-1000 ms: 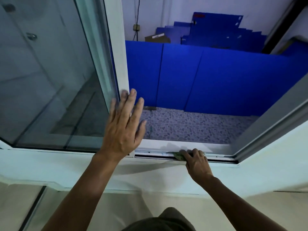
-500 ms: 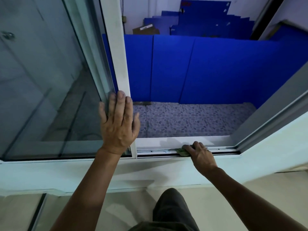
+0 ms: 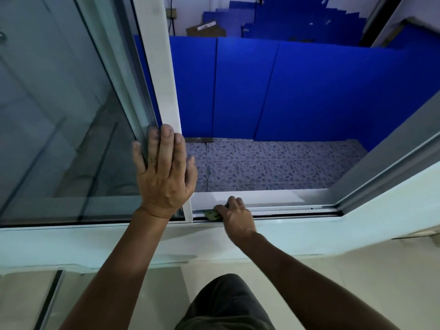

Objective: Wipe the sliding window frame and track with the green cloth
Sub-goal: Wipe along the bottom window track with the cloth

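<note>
The sliding window's white frame upright (image 3: 162, 75) stands left of centre, with the glass pane (image 3: 59, 115) to its left. My left hand (image 3: 164, 172) lies flat with straight fingers against the upright and the pane's edge. The bottom track (image 3: 292, 210) runs along the sill to the right. My right hand (image 3: 235, 214) grips a small green cloth (image 3: 210, 214) and presses it into the track, close to the foot of the upright. Only a corner of the cloth shows beside the fingers.
Beyond the opening lie a pebble-patterned floor (image 3: 273, 167) and upright blue panels (image 3: 285, 89). A grey frame bar (image 3: 390, 163) slants up at the right. The pale wall ledge (image 3: 309, 236) runs below the track. My dark-clothed knee (image 3: 223, 306) shows at the bottom.
My right hand has slid the green cloth leftward along the track, toward the upright. My left hand stays flat on the frame. The view has shifted.
</note>
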